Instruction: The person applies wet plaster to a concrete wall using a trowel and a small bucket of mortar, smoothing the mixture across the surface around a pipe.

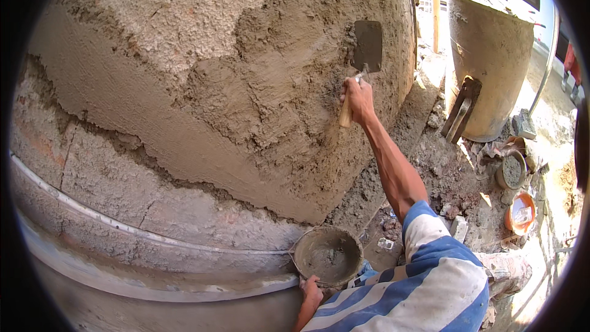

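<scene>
My right hand (357,99) is closed around the wooden handle of a trowel (368,44). The trowel's flat, dark rectangular blade lies against or very close to the wall, over rough wet mortar (286,43). Lower down, my left hand (312,292) grips the near rim of a round, mortar-caked bucket (302,243). Some wet mortar (332,263) sits in the bottom of this bucket. A smoother band of plaster (166,132) runs across the wall to the left of the rough patch, and bare rough wall shows above and below that band.
A tall drum (491,61) stands at the right, with a plastering float (462,110) leaning on it. Near it are a grey-filled bucket (511,171), an orange bucket (520,215) and rubble (439,175). A thin pipe (123,226) runs along the lower wall.
</scene>
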